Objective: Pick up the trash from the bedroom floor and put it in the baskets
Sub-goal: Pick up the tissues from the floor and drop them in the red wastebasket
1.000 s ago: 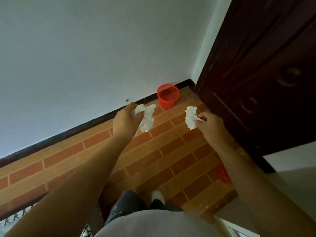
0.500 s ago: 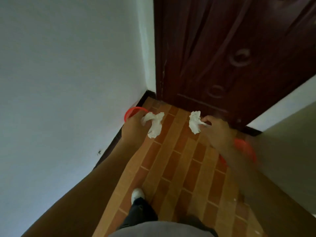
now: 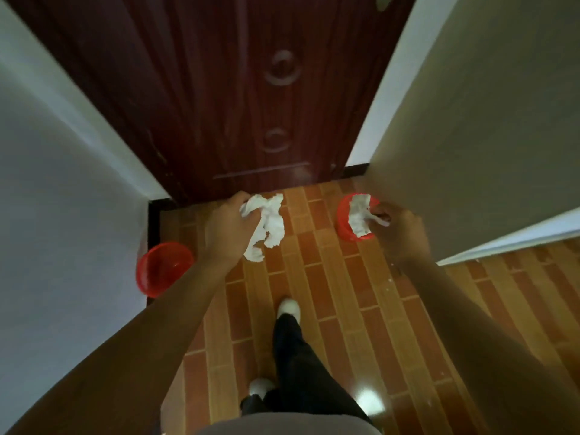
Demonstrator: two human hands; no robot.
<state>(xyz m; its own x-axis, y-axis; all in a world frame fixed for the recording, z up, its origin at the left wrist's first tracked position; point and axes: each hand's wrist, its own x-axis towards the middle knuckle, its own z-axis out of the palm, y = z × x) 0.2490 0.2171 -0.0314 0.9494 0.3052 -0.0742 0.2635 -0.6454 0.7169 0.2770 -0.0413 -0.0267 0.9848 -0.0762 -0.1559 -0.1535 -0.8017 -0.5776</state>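
Head view shows your left hand (image 3: 230,229) gripping tissue (image 3: 266,226), right hand (image 3: 397,229) pinching a wad (image 3: 357,215); both baskets (image 3: 164,271) await drops.

A home interior: dark wooden door (image 3: 238,89), plain white walls (image 3: 56,215), brick-pattern tile floor (image 3: 345,309).

**Tissue in each hand, a basket to each side**

The left hand (image 3: 227,229) holds a crumpled tissue (image 3: 266,226), which hangs below the grip. The left basket (image 3: 164,269) stands on the floor (image 3: 342,309) below and left of that hand. The right hand (image 3: 397,229) pinches a smaller tissue (image 3: 358,215) in front of the right basket (image 3: 343,219). A dark door (image 3: 235,98) rises beyond both.
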